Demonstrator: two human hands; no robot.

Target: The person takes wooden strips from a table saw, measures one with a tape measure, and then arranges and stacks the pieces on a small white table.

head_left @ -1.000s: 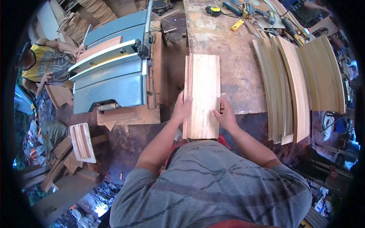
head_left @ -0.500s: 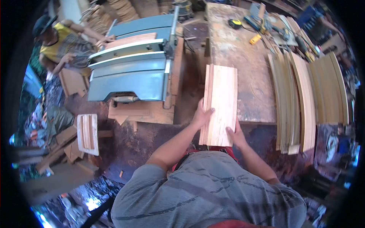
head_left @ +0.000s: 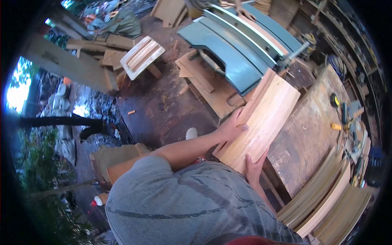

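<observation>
A pale wooden board stack (head_left: 265, 118) with grooved edges on its left side is held in front of my body, slanting up to the right. My left hand (head_left: 233, 125) grips the left edge, thumb on the top face. Lower down, my right hand (head_left: 254, 165) clasps the right edge near the end closest to me, its thumb also on top. The fingers under the boards are hidden. Beyond the boards' far end is a blue-grey table saw (head_left: 232, 61); the stack overlaps its near corner in the view.
A worn workbench (head_left: 302, 143) stands to the right, bearing a tape measure (head_left: 335, 100), tools and stacked wooden planks (head_left: 318, 200). A small stool (head_left: 136, 73) with wood strips stands ahead left. Another person's hand (head_left: 247, 14) rests at the saw's far side.
My view has swung to the left, so the saw and stool now appear more central and the workbench farther right. The boards stay in both hands and now look tilted to the right.
</observation>
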